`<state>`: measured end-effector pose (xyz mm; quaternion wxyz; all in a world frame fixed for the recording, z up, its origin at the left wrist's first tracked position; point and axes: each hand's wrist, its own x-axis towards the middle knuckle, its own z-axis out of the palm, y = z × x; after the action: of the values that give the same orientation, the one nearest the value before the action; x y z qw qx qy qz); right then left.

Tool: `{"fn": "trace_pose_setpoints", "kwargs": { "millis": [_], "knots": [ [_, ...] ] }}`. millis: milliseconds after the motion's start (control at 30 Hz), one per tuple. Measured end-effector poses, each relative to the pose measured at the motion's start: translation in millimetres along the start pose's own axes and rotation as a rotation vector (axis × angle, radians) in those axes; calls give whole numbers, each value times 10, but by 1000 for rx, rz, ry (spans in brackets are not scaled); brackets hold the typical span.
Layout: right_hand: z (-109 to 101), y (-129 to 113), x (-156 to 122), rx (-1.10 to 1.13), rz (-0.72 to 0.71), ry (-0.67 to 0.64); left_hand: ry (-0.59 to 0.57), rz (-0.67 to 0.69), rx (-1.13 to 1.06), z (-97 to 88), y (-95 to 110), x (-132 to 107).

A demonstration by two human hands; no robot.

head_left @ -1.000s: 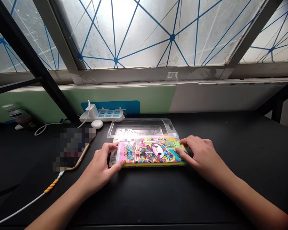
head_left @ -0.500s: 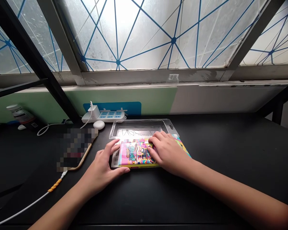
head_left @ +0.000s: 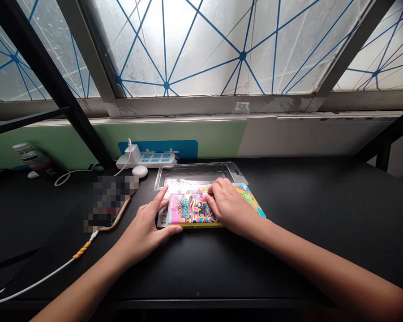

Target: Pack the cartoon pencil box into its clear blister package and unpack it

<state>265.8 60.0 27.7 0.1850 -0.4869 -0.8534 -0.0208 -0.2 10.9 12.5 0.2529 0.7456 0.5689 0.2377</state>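
Note:
A colourful printed packet (head_left: 188,210), pink with blue lettering and a cartoon picture, lies flat on the black desk, a yellow strip along its near edge. Below and behind it are a bright printed card (head_left: 250,197) and the barcoded end of a backing. An open clear plastic tray (head_left: 195,170) rests just beyond. My left hand (head_left: 147,228) is open at the packet's left end, thumb by the near edge and index finger stretched out. With bent fingers and thumb drawn together, my right hand (head_left: 233,208) grips the packet's right part; its fingertips are partly hidden.
A phone-like blurred object (head_left: 110,201) with a white cable (head_left: 40,279) lies at left. Behind it are a white round case (head_left: 140,171) and a power strip (head_left: 157,158). A dark bottle (head_left: 36,161) stands far left; black frame bars (head_left: 53,85) slant beside the window.
The view has shifted slightly. My left index finger is straighter and raised. The right fingers are drawn in more on the packet, which stays in about the same place.

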Motion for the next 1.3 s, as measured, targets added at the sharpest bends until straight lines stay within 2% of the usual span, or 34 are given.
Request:
{"fn": "trace_pose_setpoints", "kwargs": {
  "millis": [233, 300, 400, 467, 533, 600, 633, 700, 833, 933, 1033, 1167, 1300],
  "knots": [
    [-24, 14, 17, 45, -4, 114, 5, 4, 7, 4, 38, 7],
    [-40, 20, 5, 53, -21, 166, -4, 43, -10, -24, 42, 33],
    [-151, 9, -73, 52, -142, 338, -40, 102, -94, -81, 36, 65],
    [-301, -21, -174, 66, -287, 430, -35, 59, -136, -110, 17, 68],
    [-472, -47, -317, 120, -451, 399, -13, -6, -121, -125, -12, 56],
    [-599, -19, -484, 219, -578, 264, -15, -17, -79, -132, -40, 42],
    [-629, 31, -570, 275, -593, 196, -24, -13, -54, -136, -49, 36],
    [-611, 215, -728, 358, -527, 102, -52, -17, 6, -147, -54, 27],
    [-408, 758, -951, 310, -223, -50, -96, -32, 109, -167, -31, 23],
    [-295, 1022, -1029, 314, -46, -193, -109, -9, 140, -161, -26, 25],
    [-261, 1072, -1035, 381, 38, -257, -117, 7, 132, -142, -47, 24],
    [-258, 1039, -986, 501, 162, -206, -83, 22, 14, -130, -87, 3],
    [-260, 1026, -941, 525, 186, -159, -78, -5, -111, -133, -110, -9]
  ]
}}
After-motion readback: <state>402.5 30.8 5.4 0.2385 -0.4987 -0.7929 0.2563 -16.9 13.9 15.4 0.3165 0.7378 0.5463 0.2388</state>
